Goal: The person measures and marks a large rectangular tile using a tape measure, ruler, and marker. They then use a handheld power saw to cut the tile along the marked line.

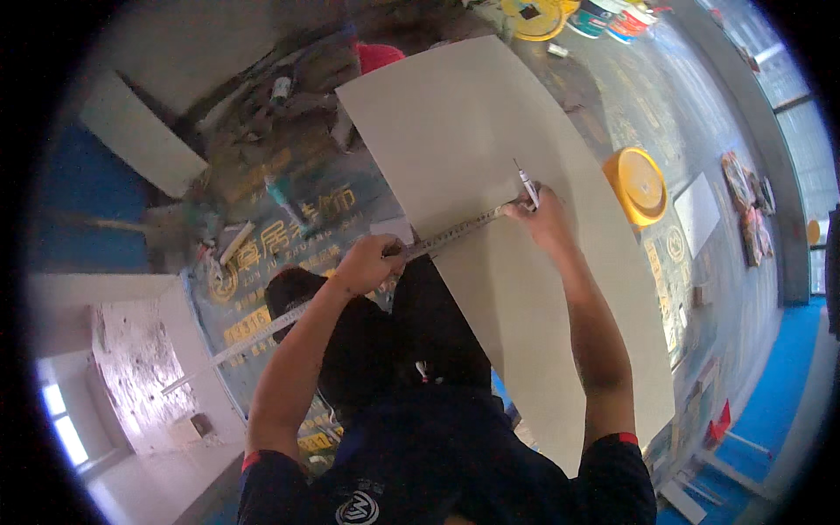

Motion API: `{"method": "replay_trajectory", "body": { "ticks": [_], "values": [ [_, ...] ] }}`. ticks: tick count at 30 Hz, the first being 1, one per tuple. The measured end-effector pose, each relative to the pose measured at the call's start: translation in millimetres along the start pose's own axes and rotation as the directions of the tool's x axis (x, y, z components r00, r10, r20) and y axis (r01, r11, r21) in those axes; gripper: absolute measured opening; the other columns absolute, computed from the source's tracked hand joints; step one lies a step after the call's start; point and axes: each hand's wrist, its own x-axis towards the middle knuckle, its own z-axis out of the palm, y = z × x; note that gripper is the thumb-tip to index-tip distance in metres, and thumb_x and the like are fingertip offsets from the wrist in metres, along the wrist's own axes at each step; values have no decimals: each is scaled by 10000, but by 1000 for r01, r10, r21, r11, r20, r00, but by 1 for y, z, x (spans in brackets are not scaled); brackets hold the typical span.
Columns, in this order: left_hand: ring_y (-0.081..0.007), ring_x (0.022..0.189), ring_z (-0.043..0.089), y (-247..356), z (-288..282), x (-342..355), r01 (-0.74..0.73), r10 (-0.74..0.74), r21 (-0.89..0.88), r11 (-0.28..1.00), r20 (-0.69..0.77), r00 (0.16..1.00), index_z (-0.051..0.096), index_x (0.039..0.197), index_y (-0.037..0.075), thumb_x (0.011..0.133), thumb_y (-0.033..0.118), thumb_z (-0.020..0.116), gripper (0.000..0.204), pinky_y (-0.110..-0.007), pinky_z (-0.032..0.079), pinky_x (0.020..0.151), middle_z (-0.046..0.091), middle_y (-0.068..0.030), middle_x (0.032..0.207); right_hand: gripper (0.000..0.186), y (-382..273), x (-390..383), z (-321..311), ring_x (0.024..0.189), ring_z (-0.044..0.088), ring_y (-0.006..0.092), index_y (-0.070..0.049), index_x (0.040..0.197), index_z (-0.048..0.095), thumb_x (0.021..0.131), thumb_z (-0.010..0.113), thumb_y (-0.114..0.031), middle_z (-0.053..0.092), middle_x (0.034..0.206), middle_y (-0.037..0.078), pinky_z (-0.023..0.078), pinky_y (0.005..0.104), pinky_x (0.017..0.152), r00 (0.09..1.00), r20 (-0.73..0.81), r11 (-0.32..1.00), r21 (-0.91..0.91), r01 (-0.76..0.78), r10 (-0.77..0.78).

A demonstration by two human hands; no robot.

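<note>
A large pale flat board [472, 114] lies before me, running from the far middle down to the lower right. A tape measure's blade [459, 232] stretches across the board's left part. My left hand [372, 262] is closed around the blade just off the board's left edge. From there the blade runs on toward the lower left, past my forearm. My right hand [544, 220] is over the board, closed on a white pen [527, 185] with a thin dark tip pointing up and away. Its fingers also meet the blade's right end; their exact grip on it is hidden.
A yellow round lid or bucket [639, 185] stands right of the board. Several paint buckets [597, 16] are at the far right. A white panel piece [144, 136] leans at the left. Printed floor sheeting [306, 210] carries scattered tools. A red object [379, 58] sits by the board's far corner.
</note>
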Motion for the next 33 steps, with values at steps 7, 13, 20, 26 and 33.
{"method": "replay_trajectory", "body": {
  "ticks": [7,13,20,26,33],
  "values": [
    [-180,567,630,11,15,3,65,-65,75,995,-2,998,658,889,-19,860,207,611,233,-329,489,586,674,-100,747,518,13,17,2,957,585,366,13,1021,611,745,816,-374,601,1006,186,473,450,813,991,87,983,-147,113,-100],
    [-170,555,623,13,19,6,104,-101,63,993,-44,994,672,846,-6,873,258,626,269,-327,493,595,671,-83,715,558,5,18,5,921,587,373,38,1049,605,745,816,-379,587,996,188,475,460,801,985,100,954,-252,164,-143],
    [-228,646,662,23,22,10,130,-121,132,983,-78,990,690,850,16,864,262,623,255,-365,508,676,686,-101,738,478,23,16,-9,831,572,221,-8,1095,605,809,770,-353,572,881,76,470,388,753,1000,7,1000,3,26,-26],
    [-215,669,659,-4,30,18,18,6,217,976,-110,994,708,954,23,852,196,622,219,-362,510,656,700,-109,778,411,23,-6,-35,754,526,114,-54,1272,565,931,625,-274,613,927,49,450,298,669,965,-138,860,494,-126,221],
    [-278,777,684,30,24,5,131,-124,152,980,-55,991,700,916,17,845,179,581,213,-390,512,755,704,-119,800,482,37,-30,-63,853,567,114,-79,1397,413,982,552,-280,618,1049,82,474,264,647,966,-142,617,787,-21,214]
  ]
}}
